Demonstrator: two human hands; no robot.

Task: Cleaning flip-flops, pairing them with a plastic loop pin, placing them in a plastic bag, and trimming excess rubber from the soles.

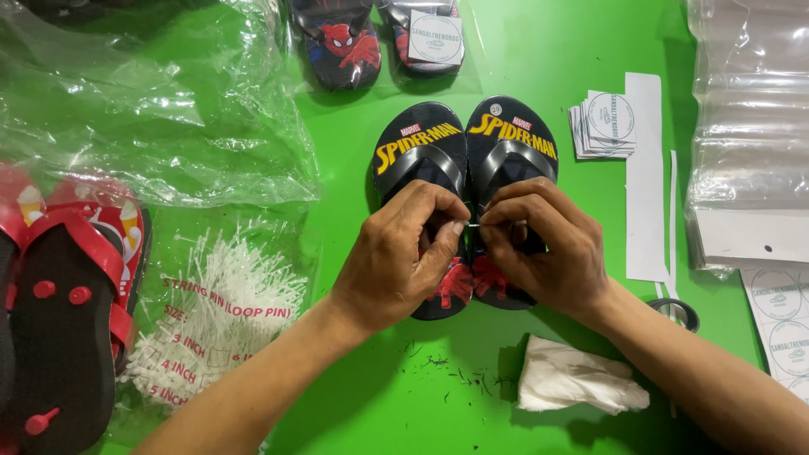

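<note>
A: What are the 2 hands doing?

B: The left hand (pixel 403 253) and the right hand (pixel 539 244) meet over a pair of black flip-flops (pixel 463 152). The flip-flops lie side by side on the green table (pixel 522 50), touching each other.

A: Are the fingers shut?

B: Yes. The thumb and fingers of each hand are pinched on a thin white loop pin (pixel 473 224). It runs between the 2 hands, right where the 2 straps come together.

A: What is next to them?

B: A crumpled white tissue (pixel 577 379) lies near the right arm. A bag of white loop pins (pixel 219 320) lies left of the left arm. Red and black sandals (pixel 67 320) sit at the far left edge.

A: And up top?

B: 1 more pair of flip-flops in a clear bag (pixel 379 38) is at the top. A small stack of white cards (pixel 602 125) sits right of the black pair. A pile of clear plastic bags (pixel 750 126) is at the far right, and a big crinkled plastic sheet (pixel 143 101) is at the upper left. I can see part of black scissors (pixel 677 310) by the right wrist.
</note>
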